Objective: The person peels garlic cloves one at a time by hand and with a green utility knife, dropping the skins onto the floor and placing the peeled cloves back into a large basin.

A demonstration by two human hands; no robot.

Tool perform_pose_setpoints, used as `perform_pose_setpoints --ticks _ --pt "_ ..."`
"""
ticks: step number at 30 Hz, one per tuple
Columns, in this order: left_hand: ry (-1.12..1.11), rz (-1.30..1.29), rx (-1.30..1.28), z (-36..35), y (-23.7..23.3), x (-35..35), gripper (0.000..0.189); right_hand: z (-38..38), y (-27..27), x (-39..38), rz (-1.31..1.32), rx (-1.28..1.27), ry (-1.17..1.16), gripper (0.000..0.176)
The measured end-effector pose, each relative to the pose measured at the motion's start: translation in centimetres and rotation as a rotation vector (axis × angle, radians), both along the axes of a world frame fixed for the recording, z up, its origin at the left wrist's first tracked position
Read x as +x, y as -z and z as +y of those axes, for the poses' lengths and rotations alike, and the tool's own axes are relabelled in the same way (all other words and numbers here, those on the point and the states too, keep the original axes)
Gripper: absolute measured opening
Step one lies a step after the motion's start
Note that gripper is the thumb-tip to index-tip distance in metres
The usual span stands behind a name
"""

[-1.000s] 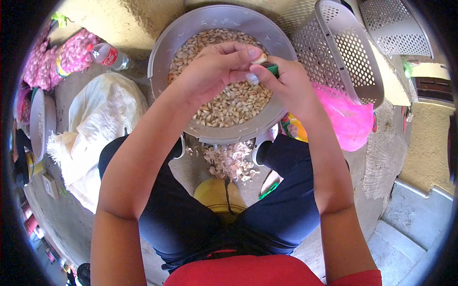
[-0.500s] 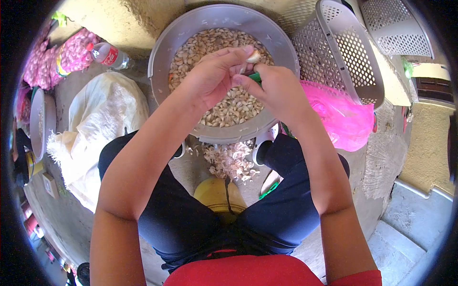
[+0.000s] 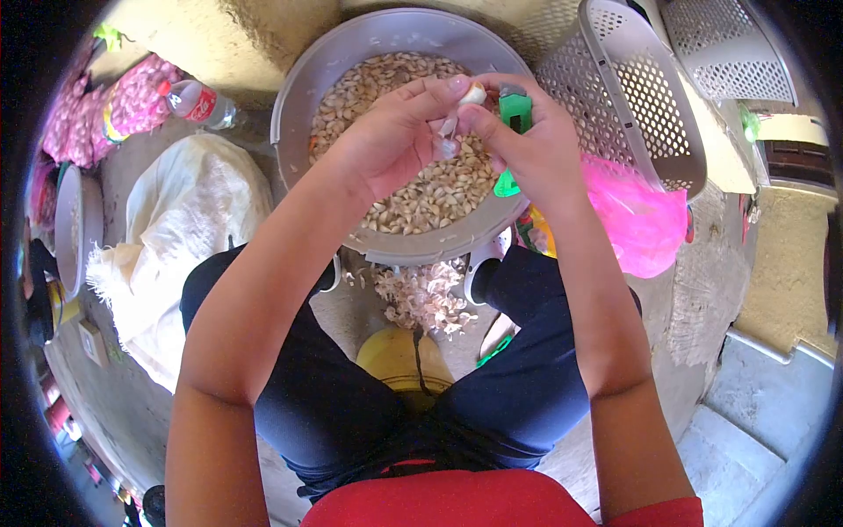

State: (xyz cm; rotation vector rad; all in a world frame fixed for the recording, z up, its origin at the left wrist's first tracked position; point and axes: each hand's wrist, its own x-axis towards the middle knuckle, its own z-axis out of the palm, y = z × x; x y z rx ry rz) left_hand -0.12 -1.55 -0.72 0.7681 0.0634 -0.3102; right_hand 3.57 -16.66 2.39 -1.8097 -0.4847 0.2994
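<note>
Peeling step, apparently mid-clove. Left hand (image 3: 399, 132) pinches the garlic clove (image 3: 475, 93) above the basin (image 3: 413, 25); right hand (image 3: 543, 145) meets it there, green cutter (image 3: 515, 112) gripped in its fingers. Hands close together, loose skin (image 3: 447, 139) hanging at the left fingers. Next move calls for a steady clove pinch, skin pulled clear, blade kept off fingertips.

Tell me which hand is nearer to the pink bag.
Right. The right hand is over the basin's right edge, close to the pink bag; the left hand is over the middle of the basin, farther from the bag.
</note>
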Motion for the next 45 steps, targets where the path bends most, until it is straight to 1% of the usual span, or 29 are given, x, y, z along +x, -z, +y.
perform_pose_setpoints --ticks 2,5,8,11,14,17,20,26,29,32,35,38,41,44,45 --pt "-0.027 0.003 0.051 0.1 0.3 0.2 0.025 0.1 0.0 -0.1 0.076 0.012 0.013 0.028" --pt "-0.137 0.03 0.328 0.1 -0.2 0.4 0.024 0.2 0.2 -0.1 -0.003 -0.011 0.077 0.023" --pt "-0.307 -0.107 0.607 0.2 -0.6 0.2 0.023 0.2 0.2 0.0 -0.083 -0.066 0.122 0.022" --pt "-0.323 -0.215 0.762 0.6 -1.3 0.3 0.02 0.0 1.2 0.6 -0.416 -0.207 0.103 0.022" --pt "-0.316 -0.274 0.858 0.3 -1.2 0.2 0.019 0.1 0.8 0.2 -0.443 -0.218 0.063 0.023" --pt "-0.304 -0.32 0.96 0.1 -1.1 0.1 0.019 -0.1 0.9 0.3 -0.578 -0.253 0.033 0.023" --pt "-0.298 -0.316 1.032 0.2 -1.4 -0.1 0.02 -0.2 1.4 0.3 -0.642 -0.239 0.019 0.025" --pt "-0.383 -0.369 1.146 -0.2 -0.5 -0.2 0.018 -0.2 1.5 0.0 -0.642 -0.319 -0.033 0.028" --pt "-0.381 -0.371 1.208 -0.2 -1.1 -0.4 0.018 -0.1 1.6 -0.1 -0.633 -0.33 -0.044 0.03" --pt "-0.388 -0.413 1.198 -0.1 -0.9 -0.4 0.018 -0.1 1.5 -0.3 -0.651 -0.315 -0.039 0.029" --pt "-0.352 -0.421 1.222 0.1 -1.5 -0.3 0.018 0.0 1.5 -0.1 -0.579 -0.251 -0.025 0.028" --pt "-0.368 -0.505 1.27 0.3 -0.8 0.0 0.019 0.1 1.4 -0.3 -0.477 -0.204 0.014 0.028" --pt "-0.238 -0.371 1.409 0.8 -1.3 0.2 0.02 -0.1 1.3 -0.1 -0.253 -0.12 0.068 0.027" --pt "-0.232 -0.287 1.123 1.1 0.1 0.6 0.021 -0.2 -0.2 -0.2 0.11 -0.076 0.082 0.026" --pt "-0.213 -0.237 1.009 1.1 0.1 0.7 0.021 -0.2 -0.2 -0.2 0.104 -0.046 0.081 0.026"
